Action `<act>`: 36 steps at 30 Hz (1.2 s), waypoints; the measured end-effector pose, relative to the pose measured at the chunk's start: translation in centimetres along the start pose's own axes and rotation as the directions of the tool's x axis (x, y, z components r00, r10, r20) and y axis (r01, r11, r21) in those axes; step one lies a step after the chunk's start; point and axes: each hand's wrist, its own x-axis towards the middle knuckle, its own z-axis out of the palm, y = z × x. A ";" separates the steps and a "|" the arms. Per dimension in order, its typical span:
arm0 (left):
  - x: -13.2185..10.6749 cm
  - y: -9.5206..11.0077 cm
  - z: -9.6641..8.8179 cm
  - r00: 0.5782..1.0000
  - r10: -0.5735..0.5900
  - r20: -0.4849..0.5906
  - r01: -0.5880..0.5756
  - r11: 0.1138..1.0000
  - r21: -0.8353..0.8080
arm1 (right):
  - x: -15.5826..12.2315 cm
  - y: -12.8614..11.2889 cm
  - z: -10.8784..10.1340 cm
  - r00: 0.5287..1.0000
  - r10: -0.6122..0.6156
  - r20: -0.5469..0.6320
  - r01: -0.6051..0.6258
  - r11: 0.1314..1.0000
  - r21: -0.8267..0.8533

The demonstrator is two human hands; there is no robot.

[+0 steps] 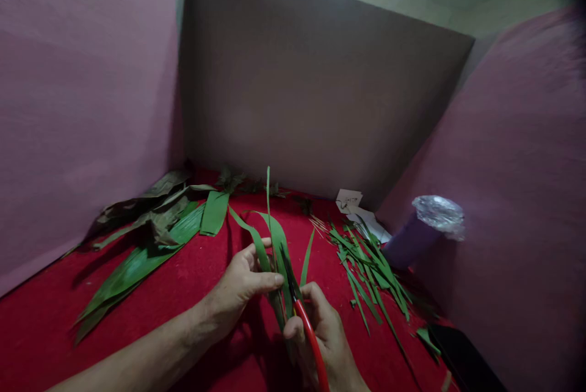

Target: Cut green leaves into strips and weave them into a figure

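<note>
Leaf strips (pixel 278 236), long, green, perhaps layered

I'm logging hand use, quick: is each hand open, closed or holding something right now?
Left hand: closed, holding green leaf strips between thumb and fingers.
Right hand: closed, holding red-handled scissors.

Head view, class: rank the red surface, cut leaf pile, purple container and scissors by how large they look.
1. Red surface
2. Cut leaf pile
3. Purple container
Scissors: not ranked against the container; longer but thinner, and nearer the camera.
</note>
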 end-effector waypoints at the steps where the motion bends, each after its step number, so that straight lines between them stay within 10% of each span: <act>1: -0.1 0.0 0.1 1.000 -0.002 0.001 0.002 1.000 -0.010 | 0.0 0.0 0.0 1.000 0.001 -0.002 -0.001 1.000 0.003; 11: 0.2 1.4 0.3 0.996 0.015 -0.084 -0.032 0.980 -0.196 | -0.1 0.5 0.0 0.996 -0.022 0.084 0.024 0.999 -0.029; 36: 0.3 0.7 -0.3 0.976 0.139 -0.167 -0.137 0.990 0.024 | -0.2 1.0 0.3 0.993 -0.110 0.042 0.116 0.970 -0.213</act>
